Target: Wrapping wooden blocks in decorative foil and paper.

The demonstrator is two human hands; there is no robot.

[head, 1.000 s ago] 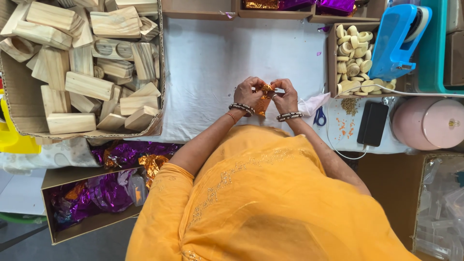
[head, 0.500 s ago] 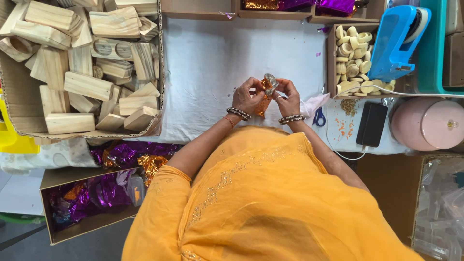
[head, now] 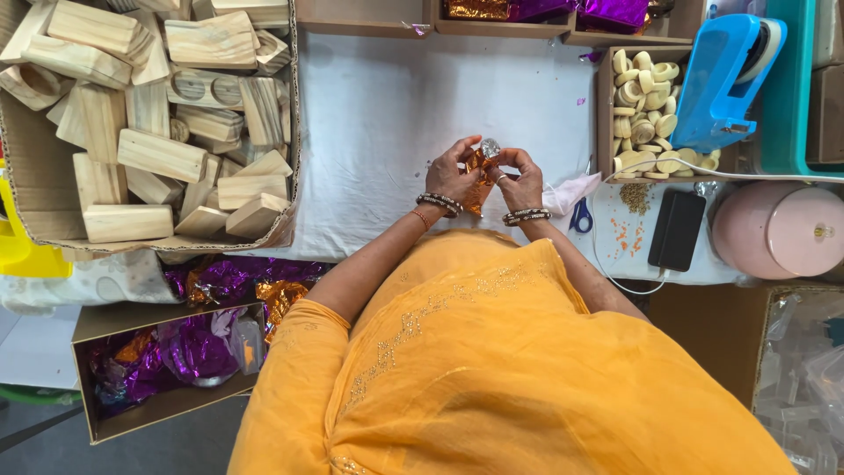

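My left hand [head: 452,171] and my right hand [head: 522,179] meet over the white cloth-covered table [head: 387,105], both pinching a small item wrapped in shiny orange foil [head: 480,167]. A silvery round cap of the item [head: 489,147] shows at the top between my fingertips. A strip of the orange foil hangs down between my wrists. Beaded bangles circle both wrists. My orange garment fills the lower part of the view.
A cardboard box of pale wooden blocks [head: 149,123] stands at left. A box of purple and orange foil [head: 167,352] lies below it. At right are a tray of small wooden rings [head: 646,105], a blue tape dispenser [head: 725,79], scissors [head: 580,215], a black phone [head: 677,229] and a pink round tin [head: 778,233].
My hands have shifted slightly up the table and turned the foil-wrapped item, so its silvery top now shows between my fingertips.
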